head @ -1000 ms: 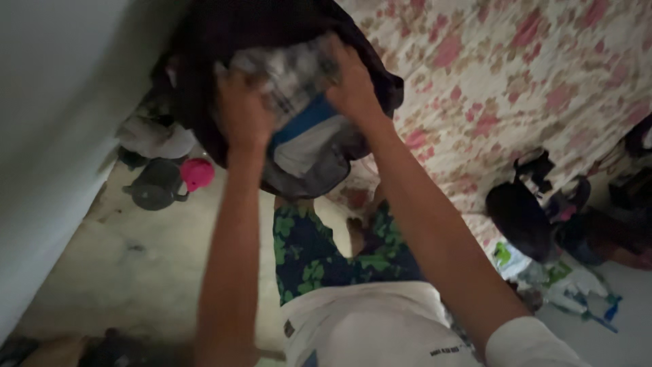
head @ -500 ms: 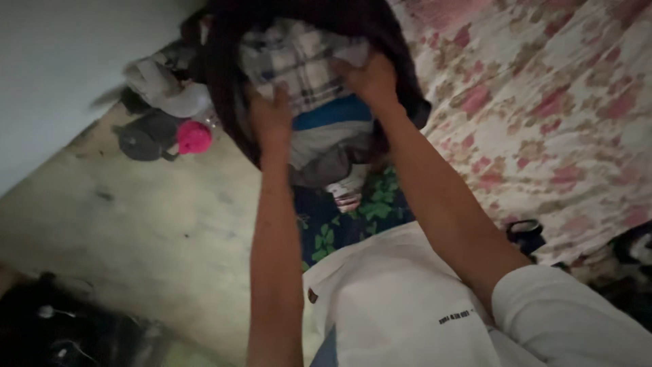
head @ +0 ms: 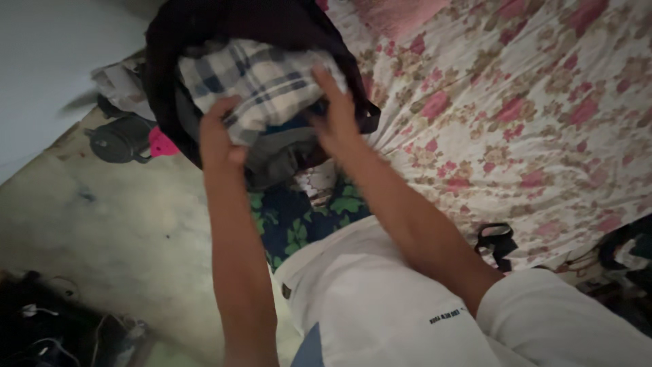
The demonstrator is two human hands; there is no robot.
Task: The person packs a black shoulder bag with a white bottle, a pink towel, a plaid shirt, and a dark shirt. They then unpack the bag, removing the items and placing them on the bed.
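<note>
Head view: both hands are up at a dark bag (head: 204, 27) whose mouth is stuffed with folded clothes. The left hand (head: 219, 136) has its fingers curled over the near left edge of a plaid cloth (head: 261, 81), pinching that edge against the pile beneath. The right hand (head: 334, 119) lies on the cloth's right edge with fingers spread and pressed flat, not closed around anything. The plaid cloth sits on top of the pile, between the two hands and just above them. Directly under it, between the wrists, show a strip of blue fabric and a grey garment (head: 278, 153), both partly hidden.

Left of the left hand, on the floor (head: 129, 224), stand a dark kettle (head: 119, 139) and a pink object (head: 159, 144) touching the bag's edge. Right of the right hand spreads a floral sheet (head: 516, 102). Below the hands are leaf-print shorts (head: 299, 224) and a white shirt (head: 380, 306). A black strap (head: 496, 241) lies beside the right forearm.
</note>
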